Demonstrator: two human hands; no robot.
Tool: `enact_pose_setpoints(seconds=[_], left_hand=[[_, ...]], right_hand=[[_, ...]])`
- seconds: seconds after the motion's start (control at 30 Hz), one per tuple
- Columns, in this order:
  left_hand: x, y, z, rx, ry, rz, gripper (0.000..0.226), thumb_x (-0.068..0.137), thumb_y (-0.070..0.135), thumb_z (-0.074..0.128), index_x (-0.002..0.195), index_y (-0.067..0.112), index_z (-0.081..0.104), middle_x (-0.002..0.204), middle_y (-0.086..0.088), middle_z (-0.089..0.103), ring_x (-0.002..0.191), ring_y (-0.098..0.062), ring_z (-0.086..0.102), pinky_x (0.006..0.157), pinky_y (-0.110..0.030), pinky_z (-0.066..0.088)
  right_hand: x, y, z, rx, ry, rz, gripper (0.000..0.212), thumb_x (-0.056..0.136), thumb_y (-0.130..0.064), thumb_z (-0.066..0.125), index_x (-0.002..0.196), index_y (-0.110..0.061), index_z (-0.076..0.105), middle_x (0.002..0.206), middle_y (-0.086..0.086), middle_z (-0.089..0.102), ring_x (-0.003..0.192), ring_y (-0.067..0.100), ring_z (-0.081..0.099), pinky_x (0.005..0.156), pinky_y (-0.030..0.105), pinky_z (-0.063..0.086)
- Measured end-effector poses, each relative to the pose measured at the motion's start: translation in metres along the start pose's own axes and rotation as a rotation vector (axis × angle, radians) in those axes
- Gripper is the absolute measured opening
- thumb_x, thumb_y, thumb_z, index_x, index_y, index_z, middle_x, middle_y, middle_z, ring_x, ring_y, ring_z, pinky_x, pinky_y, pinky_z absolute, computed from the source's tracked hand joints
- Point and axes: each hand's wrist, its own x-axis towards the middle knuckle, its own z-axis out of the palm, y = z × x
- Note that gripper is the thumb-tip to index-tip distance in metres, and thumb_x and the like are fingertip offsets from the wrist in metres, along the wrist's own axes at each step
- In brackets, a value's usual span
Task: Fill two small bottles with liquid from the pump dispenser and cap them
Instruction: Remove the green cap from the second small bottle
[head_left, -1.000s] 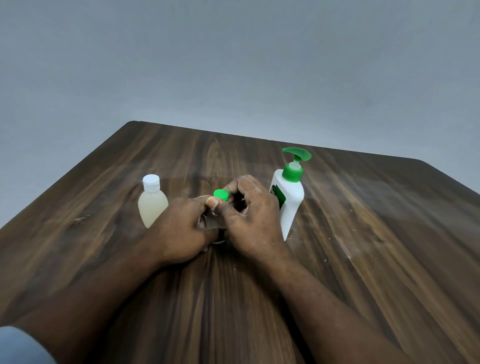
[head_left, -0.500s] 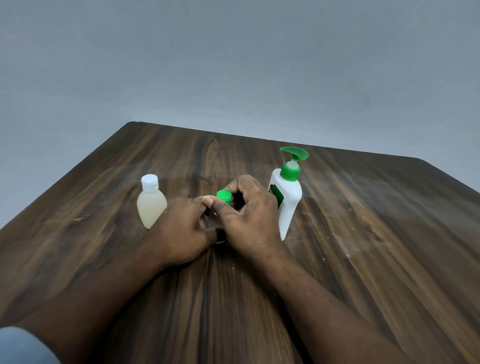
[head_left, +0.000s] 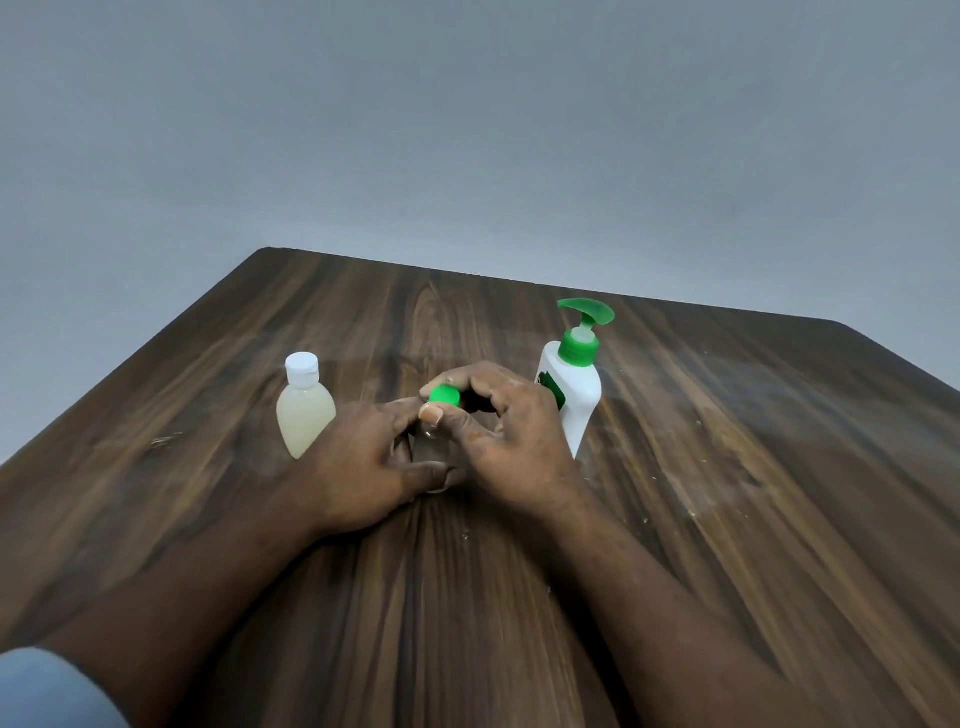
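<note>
Evidently 1 of 2 done: the white-capped bottle (head_left: 305, 415) stands filled at the left. Your left hand (head_left: 358, 462) grips the clear bottle (head_left: 431, 460) on the table (head_left: 727, 519), your right hand (head_left: 511, 441) pinches its green cap (head_left: 444, 396); tightness unconfirmed, fill hidden

The white-capped bottle (head_left: 304, 413) stands just beside the left hand (head_left: 358, 462), and the pump dispenser (head_left: 571, 395) touches the right hand (head_left: 511, 441); bare surface (head_left: 727, 467) lies beyond both.
</note>
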Motion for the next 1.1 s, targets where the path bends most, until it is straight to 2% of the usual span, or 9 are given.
enact_pose_setpoints(seconds=[0.13, 0.23, 0.33, 0.47, 0.6, 0.67, 0.8, 0.97, 1.1], left_hand=[[0.0012, 0.0012, 0.0037, 0.042, 0.027, -0.013, 0.029, 0.078, 0.029, 0.085, 0.081, 0.04, 0.058, 0.078, 0.029, 0.064, 0.069, 0.002, 0.063, 0.057, -0.011, 0.04], [0.0015, 0.0022, 0.0046, 0.065, 0.026, -0.038, 0.024, 0.077, 0.028, 0.084, 0.082, 0.031, 0.06, 0.072, 0.036, 0.062, 0.065, 0.005, 0.061, 0.056, -0.012, 0.041], [0.0018, 0.0026, 0.0056, 0.087, 0.022, -0.043, 0.034, 0.077, 0.029, 0.083, 0.078, 0.038, 0.051, 0.073, 0.04, 0.06, 0.069, 0.007, 0.061, 0.058, -0.011, 0.041], [0.0025, 0.0001, 0.0058, 0.077, 0.025, -0.044, 0.025, 0.073, 0.037, 0.073, 0.079, 0.043, 0.049, 0.065, 0.022, 0.062, 0.07, 0.004, 0.063, 0.057, -0.011, 0.04], [0.0023, -0.0016, 0.008, 0.102, 0.049, -0.053, 0.034, 0.077, 0.033, 0.082, 0.074, 0.041, 0.048, 0.063, 0.02, 0.062, 0.071, 0.008, 0.061, 0.057, -0.01, 0.04], [0.0026, -0.0012, 0.0084, 0.126, 0.059, -0.046, 0.037, 0.078, 0.037, 0.083, 0.073, 0.041, 0.047, 0.06, 0.016, 0.057, 0.076, 0.009, 0.061, 0.061, -0.01, 0.042], [0.0034, -0.0037, 0.0077, 0.111, 0.035, -0.052, 0.029, 0.078, 0.039, 0.083, 0.081, 0.036, 0.054, 0.062, 0.018, 0.058, 0.071, 0.002, 0.061, 0.057, -0.013, 0.039], [0.0028, 0.0011, 0.0058, 0.102, 0.04, -0.041, 0.033, 0.079, 0.031, 0.083, 0.082, 0.045, 0.053, 0.069, 0.023, 0.064, 0.076, 0.006, 0.063, 0.061, -0.009, 0.041], [0.0027, 0.0005, 0.0076, 0.12, 0.032, -0.033, 0.037, 0.079, 0.031, 0.083, 0.076, 0.042, 0.048, 0.075, 0.036, 0.062, 0.074, 0.007, 0.062, 0.06, -0.01, 0.041]], right_hand=[[-0.0001, -0.0005, 0.0035, 0.01, 0.049, 0.003, 0.037, 0.083, -0.035, 0.087, 0.115, -0.023, 0.073, 0.104, -0.01, 0.071, 0.097, 0.01, 0.068, 0.084, 0.023, 0.056], [0.0, -0.0017, 0.0084, -0.072, 0.131, -0.031, 0.031, 0.079, -0.038, 0.088, 0.097, -0.021, 0.07, 0.094, -0.009, 0.065, 0.085, 0.012, 0.063, 0.072, 0.026, 0.054], [0.0005, -0.0013, 0.0054, -0.047, 0.091, -0.056, 0.017, 0.085, -0.023, 0.081, 0.1, -0.021, 0.073, 0.097, -0.011, 0.069, 0.095, 0.01, 0.065, 0.081, 0.032, 0.056], [-0.0028, -0.0048, 0.0054, 0.014, 0.026, -0.062, 0.035, 0.087, -0.024, 0.079, 0.121, -0.024, 0.069, 0.105, -0.012, 0.073, 0.108, 0.012, 0.068, 0.09, 0.033, 0.056], [-0.0003, -0.0026, 0.0085, -0.077, 0.163, -0.015, 0.03, 0.081, -0.037, 0.087, 0.099, -0.023, 0.068, 0.096, -0.01, 0.064, 0.087, 0.009, 0.063, 0.073, 0.017, 0.049], [0.0009, -0.0012, 0.0066, -0.076, 0.155, -0.047, 0.022, 0.083, -0.03, 0.086, 0.092, -0.021, 0.069, 0.092, -0.008, 0.064, 0.083, 0.013, 0.062, 0.071, 0.022, 0.052], [-0.0013, -0.002, 0.0015, -0.002, 0.082, -0.093, 0.019, 0.086, -0.016, 0.076, 0.106, -0.015, 0.073, 0.103, -0.007, 0.071, 0.098, 0.014, 0.068, 0.082, 0.035, 0.057], [-0.0012, -0.002, 0.0078, -0.063, 0.151, -0.059, 0.03, 0.083, -0.042, 0.083, 0.099, -0.021, 0.068, 0.098, -0.009, 0.066, 0.088, 0.012, 0.064, 0.074, 0.024, 0.053], [0.0003, -0.0011, 0.0048, -0.063, 0.124, -0.068, 0.017, 0.085, -0.026, 0.082, 0.093, -0.019, 0.069, 0.092, -0.008, 0.066, 0.085, 0.014, 0.064, 0.073, 0.031, 0.055]])
